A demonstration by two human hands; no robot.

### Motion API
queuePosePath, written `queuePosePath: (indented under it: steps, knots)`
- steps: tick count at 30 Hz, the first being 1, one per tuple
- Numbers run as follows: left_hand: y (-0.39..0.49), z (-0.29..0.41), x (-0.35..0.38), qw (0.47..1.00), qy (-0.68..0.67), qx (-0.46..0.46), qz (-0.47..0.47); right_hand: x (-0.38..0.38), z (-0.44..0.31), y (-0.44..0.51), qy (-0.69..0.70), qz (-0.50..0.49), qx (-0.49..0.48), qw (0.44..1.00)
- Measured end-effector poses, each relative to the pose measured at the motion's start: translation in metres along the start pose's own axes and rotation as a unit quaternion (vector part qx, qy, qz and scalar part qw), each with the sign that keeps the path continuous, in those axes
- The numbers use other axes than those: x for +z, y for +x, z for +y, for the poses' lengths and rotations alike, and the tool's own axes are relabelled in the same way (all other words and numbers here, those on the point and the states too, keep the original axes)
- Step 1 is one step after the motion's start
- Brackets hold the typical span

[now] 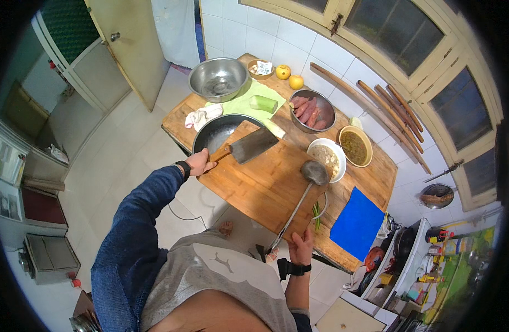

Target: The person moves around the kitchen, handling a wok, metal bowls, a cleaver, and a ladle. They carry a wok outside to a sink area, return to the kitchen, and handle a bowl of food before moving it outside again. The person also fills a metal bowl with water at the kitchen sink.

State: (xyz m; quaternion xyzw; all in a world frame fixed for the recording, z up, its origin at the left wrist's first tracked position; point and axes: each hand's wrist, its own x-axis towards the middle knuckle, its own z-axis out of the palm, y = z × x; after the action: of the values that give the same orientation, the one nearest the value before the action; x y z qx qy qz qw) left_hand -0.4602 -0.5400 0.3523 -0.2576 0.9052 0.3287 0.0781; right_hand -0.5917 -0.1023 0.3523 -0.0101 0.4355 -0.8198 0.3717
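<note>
A large wooden cutting board juts over the near edge of the table, gripped at both ends. My left hand holds its left edge, right by the wooden handle of a cleaver. The cleaver lies flat on the board; whether my fingers also press its handle cannot be told. At the board's near right corner, my right hand grips the edge. A metal ladle rests bowl-up along that side, its handle running toward me. A black wok is partly covered by the board's far left corner.
On the wooden table stand a steel basin, a bowl of sweet potatoes, a white bowl and a yellow bowl with food. A cut green vegetable lies on a green cloth. Green stalks show beside the board.
</note>
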Motion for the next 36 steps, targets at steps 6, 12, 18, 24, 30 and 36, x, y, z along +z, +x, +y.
queuePosePath:
  steps: [6,12,18,24,30,36]
  knots:
    - [0.001,0.002,0.001,0.998,0.058,0.002,0.018,0.002,0.012,-0.005,0.022,0.021,-0.002,1.0]
    - [-0.021,0.027,-0.007,0.98,0.166,0.022,0.111,0.002,0.015,0.002,0.011,0.006,0.015,1.0]
    - [-0.063,0.044,-0.009,0.986,0.066,-0.066,0.141,0.011,0.015,0.002,-0.001,0.027,0.018,0.999]
    - [-0.086,0.032,-0.013,0.978,0.01,-0.113,0.175,0.026,0.01,-0.007,0.015,0.014,0.006,1.0]
    - [-0.086,0.029,-0.022,0.965,-0.109,-0.206,0.123,0.026,0.012,-0.01,0.025,0.024,0.012,0.999]
    - [-0.069,0.025,-0.019,0.947,-0.224,-0.207,0.099,0.02,0.016,-0.006,0.03,0.004,0.005,1.0]
